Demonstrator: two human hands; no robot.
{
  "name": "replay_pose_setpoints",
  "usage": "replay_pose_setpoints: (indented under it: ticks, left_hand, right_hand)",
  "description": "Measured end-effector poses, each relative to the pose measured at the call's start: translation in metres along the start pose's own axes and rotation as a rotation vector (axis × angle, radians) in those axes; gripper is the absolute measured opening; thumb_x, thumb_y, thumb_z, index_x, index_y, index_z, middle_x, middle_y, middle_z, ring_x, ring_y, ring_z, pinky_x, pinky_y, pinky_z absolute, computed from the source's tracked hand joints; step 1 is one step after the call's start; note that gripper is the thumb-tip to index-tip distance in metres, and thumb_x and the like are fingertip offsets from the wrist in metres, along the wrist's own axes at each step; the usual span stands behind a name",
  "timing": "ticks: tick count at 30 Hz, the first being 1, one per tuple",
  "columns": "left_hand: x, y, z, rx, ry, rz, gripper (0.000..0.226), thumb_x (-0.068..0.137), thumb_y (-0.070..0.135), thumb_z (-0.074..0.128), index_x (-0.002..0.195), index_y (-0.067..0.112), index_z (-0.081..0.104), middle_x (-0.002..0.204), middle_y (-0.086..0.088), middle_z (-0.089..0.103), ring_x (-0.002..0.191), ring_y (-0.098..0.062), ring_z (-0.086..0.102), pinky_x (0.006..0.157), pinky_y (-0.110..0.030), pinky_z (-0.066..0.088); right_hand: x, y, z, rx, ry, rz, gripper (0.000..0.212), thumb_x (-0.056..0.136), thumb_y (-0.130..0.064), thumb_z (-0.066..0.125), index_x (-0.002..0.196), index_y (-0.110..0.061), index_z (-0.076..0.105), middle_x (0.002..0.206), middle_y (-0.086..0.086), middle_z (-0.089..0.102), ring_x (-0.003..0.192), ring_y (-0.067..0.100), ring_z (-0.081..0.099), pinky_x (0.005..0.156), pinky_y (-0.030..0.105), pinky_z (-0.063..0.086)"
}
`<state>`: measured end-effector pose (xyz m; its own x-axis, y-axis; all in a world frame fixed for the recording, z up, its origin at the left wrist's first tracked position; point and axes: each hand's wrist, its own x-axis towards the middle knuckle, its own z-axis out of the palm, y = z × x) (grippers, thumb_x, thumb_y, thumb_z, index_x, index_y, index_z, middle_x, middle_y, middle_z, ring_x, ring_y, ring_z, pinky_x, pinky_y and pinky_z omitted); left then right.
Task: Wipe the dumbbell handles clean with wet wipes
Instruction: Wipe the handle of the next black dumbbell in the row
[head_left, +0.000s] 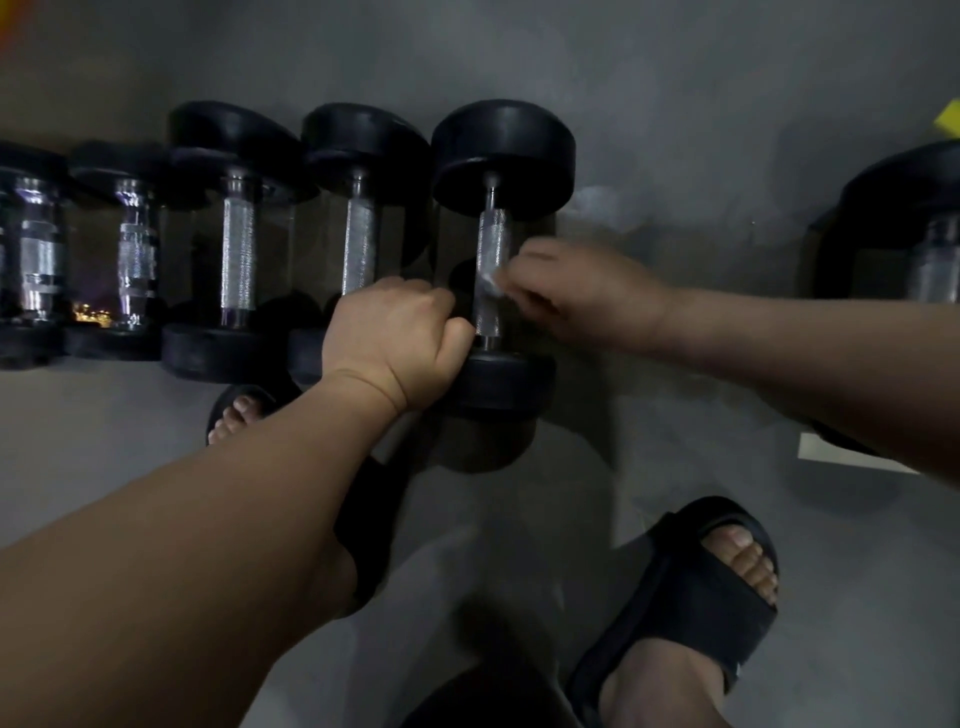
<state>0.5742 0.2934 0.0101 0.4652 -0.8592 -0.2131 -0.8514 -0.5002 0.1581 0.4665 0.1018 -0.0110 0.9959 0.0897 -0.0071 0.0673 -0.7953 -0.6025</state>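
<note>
1. The step in hand is, by my judgement, the wiping itself. The right hand (587, 296) pinches a small crumpled whitish wet wipe (491, 283) between thumb and fingertips and presses it against the knurled steel handle (491, 234) of a black round-headed dumbbell (504, 150).
2. That dumbbell lies on the smooth grey floor (675, 104) at the right end of a row of similar black dumbbells (239, 260), touching its neighbour. The wipe sits at about the middle of the bar.
3. The left hand (395, 343) is curled tight at the near end of the handle, thumb against the bar just above the near head. It seems to grip the dumbbell there to steady it.
4. The next move probably calls for sliding the wipe along the bar and around its underside. The left hand would have to shift or let go so that the covered near end can be reached. The knurling may snag or shred the wipe.
5. Hidden or unclear:
   - The left fingers are tucked under the fist, so how far they wrap the bar is not visible.
   - The wipe is blurred and its size is hard to judge.
   - No pack of wipes shows.
   - Whether the other handles are already clean cannot be told in this dim light.
   - Another dark dumbbell (909, 234) at the far right is cut off by the edge.
   - Black slide sandals (691, 587) show below, the left one partly behind the forearm.
</note>
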Motion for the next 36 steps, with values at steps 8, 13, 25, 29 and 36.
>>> replay_pose_setpoints:
  ticks: [8,13,25,29,36]
  left_hand:
    - [-0.005,0.028,-0.001,0.002,0.024,-0.179,0.049,0.083,0.042,0.023,0.069,0.012,0.06,0.079,-0.012,0.064,0.086,-0.036,0.053,0.075,-0.041,0.038]
    - [-0.011,0.054,0.015,-0.546,0.104,-0.407,0.03,0.088,0.031,0.035,0.074,0.014,0.055,0.085,-0.01,0.055,0.09,-0.031,0.05,0.084,-0.043,0.042]
    - [-0.007,0.065,0.019,-1.078,0.089,-0.78,0.03,0.095,0.021,0.047,0.08,0.005,0.069,0.077,0.002,0.064,0.077,-0.008,0.056,0.075,-0.023,0.039]
    - [0.005,0.068,0.023,-1.066,0.072,-0.897,0.028,0.098,0.007,0.041,0.101,0.008,0.069,0.094,0.003,0.062,0.092,-0.014,0.055,0.059,-0.002,0.032]
    - [0.008,0.083,0.023,-0.968,0.253,-0.985,0.033,0.09,0.022,0.04,0.091,0.009,0.07,0.096,-0.008,0.069,0.099,-0.03,0.061,0.081,-0.029,0.044]
  right_hand:
    - [0.007,0.01,-0.011,-0.072,0.153,0.213,0.023,0.096,-0.027,0.048,0.097,-0.008,0.061,0.09,0.014,0.06,0.075,0.032,0.057,0.063,0.032,0.037]
    - [0.007,0.002,-0.005,-0.028,0.209,0.329,0.015,0.099,-0.025,0.05,0.099,-0.013,0.059,0.087,0.007,0.056,0.078,0.028,0.057,0.064,0.031,0.033]
    - [-0.017,0.016,-0.016,-0.068,0.181,0.278,0.015,0.095,-0.018,0.052,0.103,-0.011,0.061,0.095,0.012,0.061,0.083,0.031,0.059,0.065,0.034,0.037]
    - [-0.028,0.011,-0.01,-0.007,0.132,0.168,0.023,0.095,-0.017,0.056,0.115,-0.013,0.066,0.101,0.009,0.063,0.084,0.025,0.06,0.07,0.027,0.037]
    - [-0.033,0.016,-0.019,-0.076,-0.048,-0.112,0.017,0.094,-0.014,0.058,0.106,-0.007,0.069,0.101,0.015,0.059,0.084,0.028,0.059,0.071,0.036,0.05]
